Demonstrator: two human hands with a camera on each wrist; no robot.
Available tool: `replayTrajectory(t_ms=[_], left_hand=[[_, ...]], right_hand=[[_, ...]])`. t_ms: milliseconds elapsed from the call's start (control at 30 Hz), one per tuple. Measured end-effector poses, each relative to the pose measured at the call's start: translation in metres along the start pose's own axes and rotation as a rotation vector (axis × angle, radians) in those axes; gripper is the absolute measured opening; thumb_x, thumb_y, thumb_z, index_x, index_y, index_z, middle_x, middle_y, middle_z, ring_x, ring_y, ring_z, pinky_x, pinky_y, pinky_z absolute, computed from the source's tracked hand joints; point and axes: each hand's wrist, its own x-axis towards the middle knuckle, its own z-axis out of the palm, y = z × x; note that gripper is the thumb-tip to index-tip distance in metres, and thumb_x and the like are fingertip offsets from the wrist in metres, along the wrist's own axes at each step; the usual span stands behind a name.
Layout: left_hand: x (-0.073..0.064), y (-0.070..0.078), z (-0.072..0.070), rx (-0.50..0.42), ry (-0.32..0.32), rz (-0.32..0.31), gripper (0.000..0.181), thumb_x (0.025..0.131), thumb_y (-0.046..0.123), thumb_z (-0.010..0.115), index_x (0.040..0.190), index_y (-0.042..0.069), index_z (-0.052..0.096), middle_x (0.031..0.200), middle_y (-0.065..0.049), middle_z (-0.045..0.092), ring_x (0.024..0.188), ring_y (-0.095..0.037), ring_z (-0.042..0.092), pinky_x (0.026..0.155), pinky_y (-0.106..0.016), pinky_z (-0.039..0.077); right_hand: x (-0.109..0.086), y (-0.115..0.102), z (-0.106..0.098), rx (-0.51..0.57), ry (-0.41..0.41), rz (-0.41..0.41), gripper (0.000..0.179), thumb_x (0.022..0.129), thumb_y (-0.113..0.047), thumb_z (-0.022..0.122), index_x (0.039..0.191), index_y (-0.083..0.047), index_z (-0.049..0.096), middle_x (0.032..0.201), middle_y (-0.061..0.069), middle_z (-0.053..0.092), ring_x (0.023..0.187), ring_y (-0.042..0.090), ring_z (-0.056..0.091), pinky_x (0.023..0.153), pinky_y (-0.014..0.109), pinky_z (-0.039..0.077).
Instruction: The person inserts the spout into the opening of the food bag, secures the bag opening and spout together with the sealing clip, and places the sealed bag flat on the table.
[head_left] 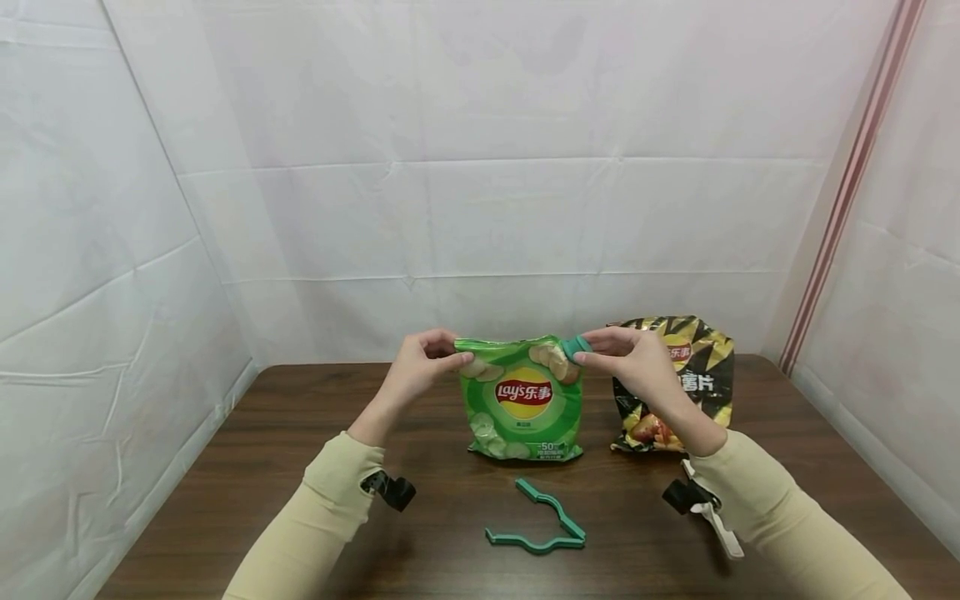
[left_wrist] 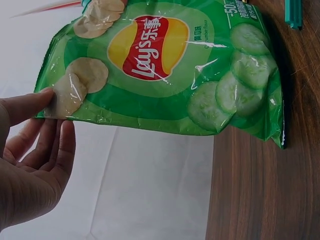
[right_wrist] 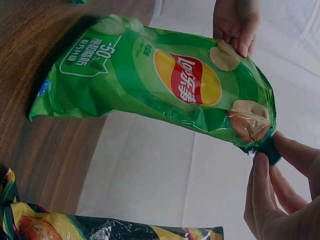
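Note:
A green Lay's chip bag [head_left: 525, 429] stands upright on the table. My left hand [head_left: 426, 362] pinches its upper left corner between thumb and fingers; the left wrist view shows the thumb on the front of the bag [left_wrist: 145, 100]. At the opposite upper corner, my right hand [head_left: 637, 367] pinches a small teal clip [head_left: 576, 347], which sits against the bag's edge. In the right wrist view, thumb and fingertips hold this clip [right_wrist: 269, 148], and the plastic beside it is crumpled. Whether the clip grips the bag is unclear.
A black and yellow chip bag [head_left: 708, 383] stands behind my right forearm. Nearer me lies a thin, green, hinged clip [head_left: 542, 547], spread open on the brown wooden table [head_left: 300, 483]. White sheeting [head_left: 495, 217] hangs behind and at both sides.

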Motion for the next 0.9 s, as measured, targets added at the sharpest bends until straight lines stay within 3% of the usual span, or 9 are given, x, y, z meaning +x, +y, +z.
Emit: replayTrajectory(t_ms=[67,467,667,900], left_hand=[[0.004,-0.008,0.0,-0.004,0.001,-0.002,0.023,0.084,0.015,0.072,0.101,0.0,0.067,0.088,-0.009,0.068,0.078,-0.017,0.062,0.072,-0.03,0.05],[0.005,-0.004,0.002,0.001,-0.014,0.004,0.026,0.083,0.017,0.074,0.105,0.003,0.068,0.095,-0.014,0.068,0.082,-0.017,0.062,0.074,-0.033,0.051],[0.01,0.011,0.009,0.041,-0.03,0.06,0.031,0.082,0.02,0.074,0.111,0.012,0.068,0.115,-0.008,0.066,0.103,-0.02,0.061,0.087,-0.041,0.05],[0.023,0.04,0.026,0.203,-0.002,0.184,0.025,0.081,0.017,0.075,0.106,0.016,0.071,0.112,-0.002,0.068,0.12,-0.023,0.055,0.105,-0.044,0.039]], right_hand=[[0.0,0.0,0.0,0.007,-0.001,0.003,0.045,0.079,-0.039,0.076,0.114,-0.012,0.07,0.109,0.012,0.07,0.1,0.024,0.067,0.077,0.033,0.053],[0.0,0.002,-0.001,0.008,0.004,-0.012,0.044,0.079,-0.039,0.076,0.114,-0.012,0.07,0.11,0.012,0.07,0.099,0.023,0.067,0.076,0.032,0.053],[0.0,0.002,-0.001,0.003,0.007,-0.02,0.043,0.079,-0.037,0.076,0.113,-0.012,0.07,0.108,0.011,0.071,0.096,0.023,0.067,0.076,0.035,0.054],[-0.001,0.003,-0.002,-0.012,0.003,-0.018,0.043,0.079,-0.04,0.076,0.111,-0.012,0.071,0.106,0.011,0.071,0.094,0.022,0.068,0.076,0.036,0.054]])
